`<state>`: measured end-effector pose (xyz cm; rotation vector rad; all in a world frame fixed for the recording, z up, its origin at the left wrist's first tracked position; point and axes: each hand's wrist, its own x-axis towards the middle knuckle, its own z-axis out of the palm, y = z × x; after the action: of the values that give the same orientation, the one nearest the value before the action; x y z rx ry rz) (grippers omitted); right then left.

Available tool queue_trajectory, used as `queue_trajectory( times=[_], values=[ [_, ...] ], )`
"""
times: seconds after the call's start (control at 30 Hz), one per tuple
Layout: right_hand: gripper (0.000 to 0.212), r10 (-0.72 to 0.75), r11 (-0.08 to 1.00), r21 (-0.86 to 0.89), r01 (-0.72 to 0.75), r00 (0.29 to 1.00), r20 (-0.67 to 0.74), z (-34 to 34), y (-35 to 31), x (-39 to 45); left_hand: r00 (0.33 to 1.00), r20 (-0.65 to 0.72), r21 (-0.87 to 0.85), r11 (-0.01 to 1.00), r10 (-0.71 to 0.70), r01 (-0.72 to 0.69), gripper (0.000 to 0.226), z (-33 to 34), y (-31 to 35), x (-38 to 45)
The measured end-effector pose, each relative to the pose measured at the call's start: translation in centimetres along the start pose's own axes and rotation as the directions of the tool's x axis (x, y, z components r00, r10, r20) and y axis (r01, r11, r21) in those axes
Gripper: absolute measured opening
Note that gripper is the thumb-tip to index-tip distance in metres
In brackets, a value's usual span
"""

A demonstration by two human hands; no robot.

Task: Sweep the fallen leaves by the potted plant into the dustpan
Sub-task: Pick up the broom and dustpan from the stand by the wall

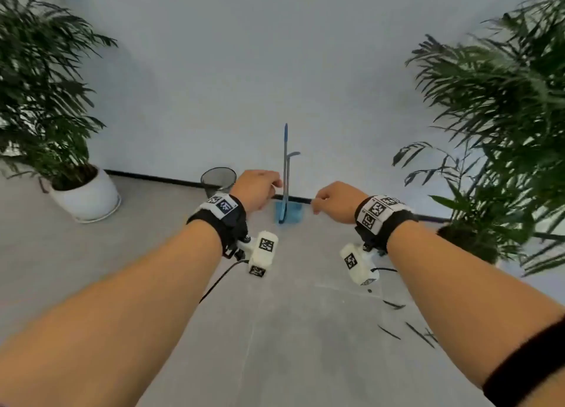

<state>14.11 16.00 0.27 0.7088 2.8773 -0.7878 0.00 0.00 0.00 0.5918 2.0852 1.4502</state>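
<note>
Forearms: both reach forward over the grey floor (275,330), bare, each with a black wrist band that carries square printed markers and a small white box hanging under it.
Fallen leaves (394,305): a few thin dark leaves lie on the floor at the lower right, under the right forearm and near the right potted plant (495,125).
Left hand (256,189): the grip is curled loosely and holds nothing; the fingers are just left of the upright handle, and I cannot tell if they touch it.
Right hand (334,200): the grip is also half curled, knuckles up, and holds nothing; it is a little to the right of the handle, apart from it.
Dustpan and broom set (287,212): it is blue and stands upright on the floor against the wall (275,55), between the two hands; the long handle rises above them, with a small side clip near the upper part.
Waste bin (218,178): a dark mesh bin stands at the wall, just behind the left hand.
Left potted plant (87,194): it stands in a white round pot in the left corner, well apart from the leaves.
Baseboard: a black strip runs along the foot of the wall.
</note>
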Motion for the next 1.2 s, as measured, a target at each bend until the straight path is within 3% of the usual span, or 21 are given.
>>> queue_trajectory(
  times=[0.17,0.33,0.43,0.57,0.67,0.83,1.0,1.2],
  values=[
    [0.024,0.031,0.996,0.077,-0.035,0.998,0.054,0.7,2.8,7.3,0.983,-0.125,-0.089,0.988,-0.138,0.127,0.025,0.4,-3.2,6.6],
    [0.026,0.07,0.99,0.117,-0.077,0.995,0.065,0.9,3.6,16.6,0.982,-0.156,-0.044,0.994,-0.107,0.101,0.027,-0.7,-5.5,14.7],
    [0.026,0.116,0.985,0.124,-0.124,0.991,0.072,1.0,3.7,22.6,0.969,-0.167,-0.129,0.978,-0.182,0.161,0.03,-1.7,-6.7,21.0],
    [0.024,0.205,0.973,0.089,-0.213,0.975,0.088,0.7,4.6,31.5,0.949,-0.136,-0.206,0.945,-0.284,0.254,0.03,-3.3,-7.7,31.2],
    [0.024,0.276,0.953,0.096,-0.287,0.955,0.108,-0.7,4.9,37.3,0.971,-0.067,-0.038,0.973,-0.23,0.228,0.031,-4.7,-7.6,38.5],
    [0.028,0.311,0.937,0.122,-0.328,0.94,0.143,-1.9,6.2,45.5,0.962,0.03,0.018,0.962,-0.272,0.271,0.034,-5.7,-6.6,48.4],
    [0.022,0.425,0.858,0.309,-0.411,0.905,0.022,-2.6,9.0,53.7,0.914,0.051,-0.256,0.88,-0.402,0.4,0.03,-4.4,-5.2,56.7],
    [0.024,0.424,0.861,0.278,-0.426,0.903,0.071,-2.5,15.4,64.4,0.881,0.041,-0.301,0.835,-0.472,0.461,0.034,-1.5,-5.9,66.6]
  ],
)
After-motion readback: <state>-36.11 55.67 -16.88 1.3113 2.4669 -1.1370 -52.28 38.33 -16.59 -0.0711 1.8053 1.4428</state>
